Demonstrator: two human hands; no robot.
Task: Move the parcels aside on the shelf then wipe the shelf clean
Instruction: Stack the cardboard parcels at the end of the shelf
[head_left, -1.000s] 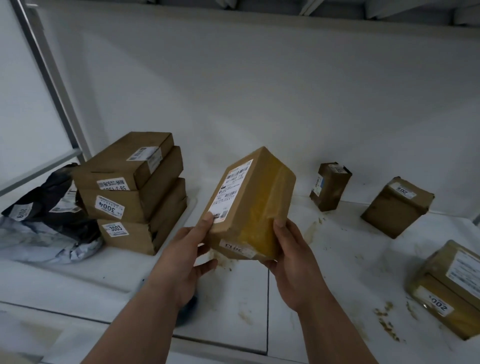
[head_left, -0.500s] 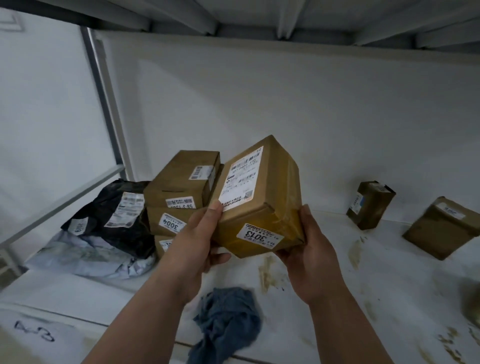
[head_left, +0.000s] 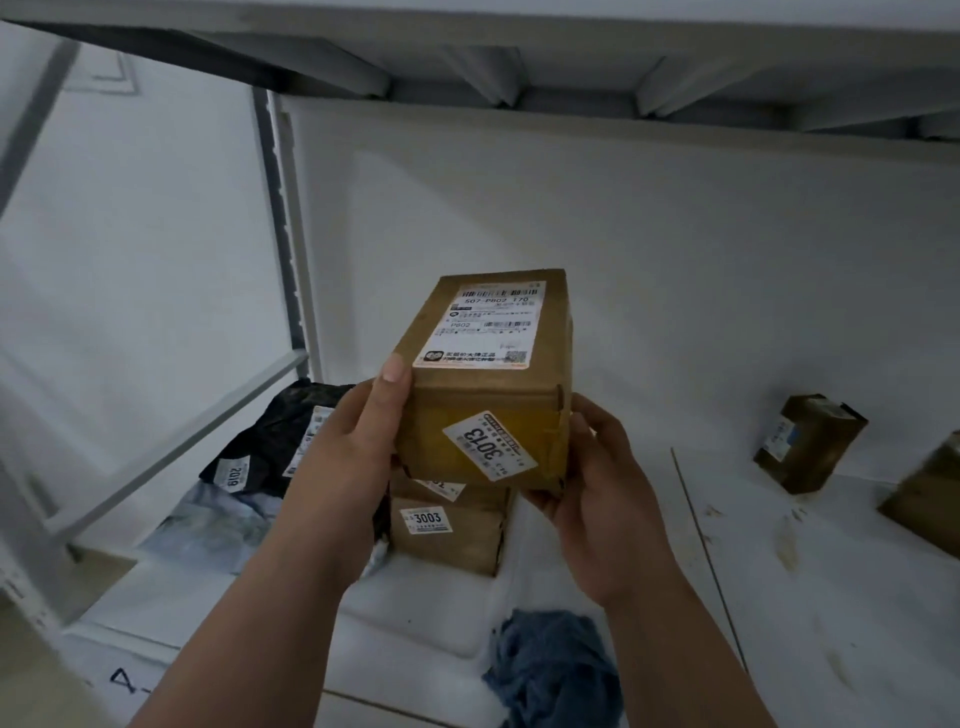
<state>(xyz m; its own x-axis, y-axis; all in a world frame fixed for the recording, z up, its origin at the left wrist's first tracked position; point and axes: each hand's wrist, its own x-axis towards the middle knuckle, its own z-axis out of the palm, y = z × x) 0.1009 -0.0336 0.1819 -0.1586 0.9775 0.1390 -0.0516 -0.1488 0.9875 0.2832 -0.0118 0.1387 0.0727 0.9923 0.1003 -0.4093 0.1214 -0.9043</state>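
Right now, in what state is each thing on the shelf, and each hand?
Box 3013: held up in both hands, above the stack.
Left hand: grips the box's left side.
Right hand: holds the box's right lower corner.
Box 3003: resting at the stack's bottom.
Black bag: lying left, crumpled.
Cloth: bunched at the front edge, untouched.
Shelf: stained, unwiped.

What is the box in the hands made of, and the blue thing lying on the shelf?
The box looks like matte brown cardboard with folded edges, glossy yellowish tape and paper labels. The blue thing seems to be soft cloth: it lies crumpled in folds.
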